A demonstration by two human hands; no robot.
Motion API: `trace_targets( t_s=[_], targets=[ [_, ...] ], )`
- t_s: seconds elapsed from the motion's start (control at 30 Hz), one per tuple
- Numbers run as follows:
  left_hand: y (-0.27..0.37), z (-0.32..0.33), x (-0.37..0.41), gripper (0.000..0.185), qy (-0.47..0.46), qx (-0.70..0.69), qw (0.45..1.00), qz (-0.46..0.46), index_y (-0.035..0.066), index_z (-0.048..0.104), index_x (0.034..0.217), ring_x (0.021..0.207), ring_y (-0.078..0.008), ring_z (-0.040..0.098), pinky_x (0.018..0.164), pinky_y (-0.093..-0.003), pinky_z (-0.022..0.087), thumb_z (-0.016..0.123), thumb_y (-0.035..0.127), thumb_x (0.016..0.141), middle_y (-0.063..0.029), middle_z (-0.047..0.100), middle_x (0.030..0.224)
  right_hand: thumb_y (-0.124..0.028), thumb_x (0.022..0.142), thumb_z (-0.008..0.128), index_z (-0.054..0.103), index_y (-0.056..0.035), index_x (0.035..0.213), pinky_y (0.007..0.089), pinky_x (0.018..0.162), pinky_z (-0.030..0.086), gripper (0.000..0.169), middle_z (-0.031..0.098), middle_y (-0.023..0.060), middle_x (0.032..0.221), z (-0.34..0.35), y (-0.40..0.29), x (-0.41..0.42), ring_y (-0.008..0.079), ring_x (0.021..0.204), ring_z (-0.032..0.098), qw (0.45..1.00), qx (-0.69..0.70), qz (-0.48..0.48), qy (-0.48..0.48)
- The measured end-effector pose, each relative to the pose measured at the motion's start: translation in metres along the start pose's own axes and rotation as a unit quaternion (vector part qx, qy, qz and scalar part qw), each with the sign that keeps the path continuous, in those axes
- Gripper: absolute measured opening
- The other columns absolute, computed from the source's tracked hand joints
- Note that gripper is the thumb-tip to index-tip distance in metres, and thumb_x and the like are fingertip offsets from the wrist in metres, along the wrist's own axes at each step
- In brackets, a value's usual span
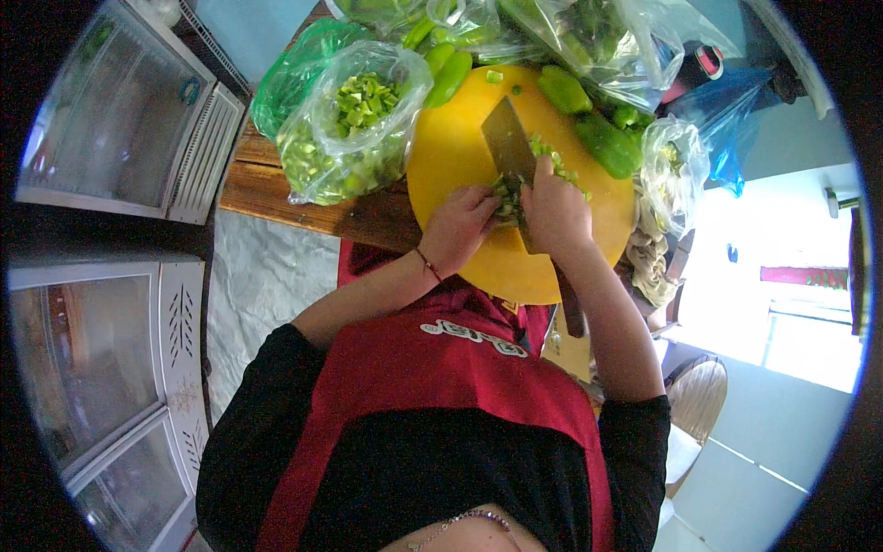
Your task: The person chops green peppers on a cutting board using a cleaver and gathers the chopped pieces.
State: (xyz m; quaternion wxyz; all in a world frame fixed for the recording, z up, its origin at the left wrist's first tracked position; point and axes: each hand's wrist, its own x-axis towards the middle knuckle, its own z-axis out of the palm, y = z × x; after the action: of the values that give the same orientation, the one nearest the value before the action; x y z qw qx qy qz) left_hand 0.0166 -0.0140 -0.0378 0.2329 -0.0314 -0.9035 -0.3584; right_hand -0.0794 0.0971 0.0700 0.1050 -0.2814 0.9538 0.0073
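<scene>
My right hand [557, 210] grips a cleaver [509, 141] near the heel of its broad blade, and the dark handle runs back below the hand. Bent fingers of my left hand [461, 228] press on cut green pepper [507, 200] at the blade's left side. Both hands are over a round yellow cutting board [448, 148]. Chopped pepper bits [562, 169] lie to the right of the blade. Whole green peppers [607, 145] rest at the board's upper right edge, another [448, 74] at its upper left. The blade's cutting edge is partly hidden.
A clear plastic bag of diced green pepper [352, 148] stands left of the board on the wooden table [310, 200], beside a green bag [296, 76]. Clear bags with peppers [586, 41] lie behind. A small clear bag [672, 172] and a cloth [652, 269] are at the right.
</scene>
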Motion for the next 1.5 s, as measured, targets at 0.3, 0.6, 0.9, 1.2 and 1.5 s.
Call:
trace_targets(
  t_s=[0.3, 0.6, 0.9, 1.2, 1.5],
  targets=[
    [0.006, -0.003, 0.006, 0.044, 0.047, -0.028, 0.998, 0.012, 0.006, 0.053, 0.116, 0.102, -0.0354, 0.054, 0.087, -0.0401, 0.046, 0.070, 0.015, 0.076, -0.0153, 0.053, 0.110, -0.031, 0.088, 0.053, 0.040, -0.0037, 0.111, 0.0506, 0.061, 0.050, 0.038, 0.062, 0.0238, 0.073, -0.009, 0.027, -0.019, 0.0426, 0.071, 0.062, 0.989, 0.082, 0.023, 0.121],
    [0.002, -0.015, -0.006, 0.040, 0.053, -0.031, 0.998, 0.022, 0.005, 0.053, 0.111, 0.105, -0.0338, 0.050, 0.087, -0.0398, 0.045, 0.069, 0.017, 0.076, -0.0135, 0.051, 0.114, -0.034, 0.088, 0.054, 0.040, -0.0067, 0.109, 0.0519, 0.055, 0.049, 0.037, 0.061, 0.0227, 0.065, -0.016, 0.029, -0.071, 0.0430, 0.063, 0.061, 0.990, 0.079, -0.003, 0.119],
    [-0.004, -0.006, -0.003, 0.034, 0.032, -0.032, 0.999, 0.029, 0.003, 0.057, 0.106, 0.101, -0.0344, 0.052, 0.087, -0.0408, 0.045, 0.066, 0.012, 0.075, -0.0141, 0.054, 0.108, -0.030, 0.089, 0.051, 0.037, -0.0050, 0.109, 0.0523, 0.058, 0.049, 0.035, 0.061, 0.0228, 0.069, -0.011, 0.010, -0.051, 0.0427, 0.066, 0.062, 1.000, 0.022, 0.005, -0.017],
    [-0.005, -0.006, -0.003, 0.034, 0.018, -0.033, 0.999, -0.010, 0.003, 0.057, 0.106, 0.102, -0.0354, 0.052, 0.088, -0.0407, 0.044, 0.066, 0.013, 0.075, -0.0151, 0.054, 0.109, -0.029, 0.090, 0.051, 0.037, -0.0031, 0.104, 0.0482, 0.058, 0.052, 0.032, 0.063, 0.0230, 0.071, 0.000, 0.000, -0.014, 0.0416, 0.067, 0.063, 1.000, 0.008, -0.024, -0.011],
    [-0.005, -0.012, -0.004, 0.044, 0.075, -0.052, 0.996, -0.014, 0.004, 0.056, 0.108, 0.102, -0.0346, 0.054, 0.089, -0.0398, 0.045, 0.075, 0.021, 0.072, -0.0146, 0.054, 0.114, -0.033, 0.090, 0.050, 0.038, -0.0041, 0.108, 0.0511, 0.061, 0.050, 0.036, 0.062, 0.0239, 0.072, -0.016, 0.008, -0.033, 0.0427, 0.069, 0.063, 0.995, 0.055, 0.011, 0.082]
  ],
)
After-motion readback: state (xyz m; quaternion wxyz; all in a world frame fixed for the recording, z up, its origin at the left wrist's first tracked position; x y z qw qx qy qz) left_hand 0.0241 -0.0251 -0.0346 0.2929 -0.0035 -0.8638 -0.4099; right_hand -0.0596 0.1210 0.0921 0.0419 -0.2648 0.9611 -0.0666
